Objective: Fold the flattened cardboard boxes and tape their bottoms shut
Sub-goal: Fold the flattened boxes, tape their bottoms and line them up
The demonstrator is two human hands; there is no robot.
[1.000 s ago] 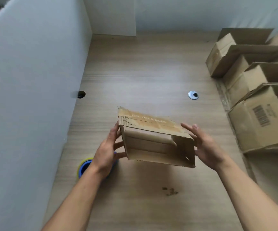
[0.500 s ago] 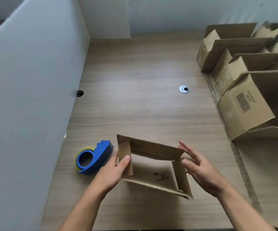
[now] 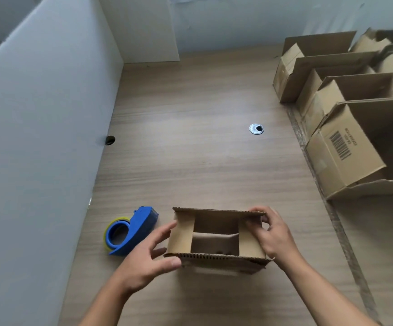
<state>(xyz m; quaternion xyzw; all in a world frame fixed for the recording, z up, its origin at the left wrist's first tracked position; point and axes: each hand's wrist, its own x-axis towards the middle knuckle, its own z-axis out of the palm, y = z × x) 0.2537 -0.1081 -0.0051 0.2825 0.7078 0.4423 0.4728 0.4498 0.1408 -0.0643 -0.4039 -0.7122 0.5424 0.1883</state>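
Note:
A small brown cardboard box point(image 3: 216, 262) stands on the wooden table near me, squared up, its open end facing up. Its two short end flaps are folded inward; the two long flaps stand upright. My left hand point(image 3: 148, 262) touches the box's left end, fingers spread toward the left flap. My right hand point(image 3: 273, 234) curls over the far right corner and pinches the far long flap while pressing the right flap. A blue tape dispenser point(image 3: 129, 231) with a yellowish roll lies on the table just left of the box.
Several opened cardboard boxes point(image 3: 346, 156) lie in a row along the table's right side. A white partition point(image 3: 38, 137) walls the left edge. A round cable grommet point(image 3: 256, 129) sits mid-table, and a dark hole point(image 3: 110, 140) marks the partition's foot.
The box came down from mid-air onto the table and turned upright. Both end flaps are now folded inward. My hands moved onto its ends, and the tape dispenser came into view.

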